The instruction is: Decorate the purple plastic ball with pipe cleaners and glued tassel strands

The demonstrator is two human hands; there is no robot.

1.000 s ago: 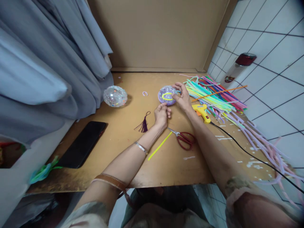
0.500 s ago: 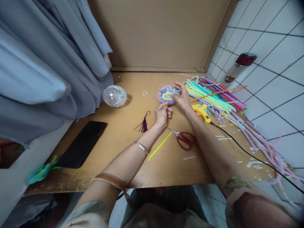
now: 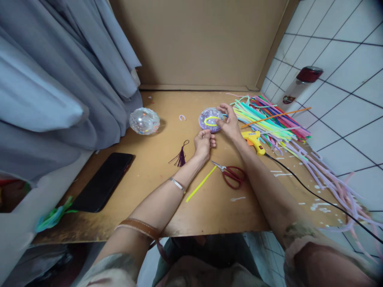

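Note:
A round transparent ball trimmed in purple rests near the far middle of the table. A yellow pipe-cleaner loop sits on its near side, above some small dark marks. My right hand is closed around the ball's right edge, thumb in front at the loop and fingers behind. At the ball's bottom edge, my left hand pinches with thumb and forefinger, its other fingers curled. Below lie a dark purple tassel, red-handled scissors and a yellow pipe-cleaner strip.
Another transparent ball and a small pale curved piece lie to the left. A black phone is near the left edge. Right of my hands are a yellow glue gun with a black cord, a pipe-cleaner pile and a red-lidded jar.
My left hand shifts very slightly at the ball's bottom edge, and more of the dark marks under the yellow loop show. My right hand keeps its hold.

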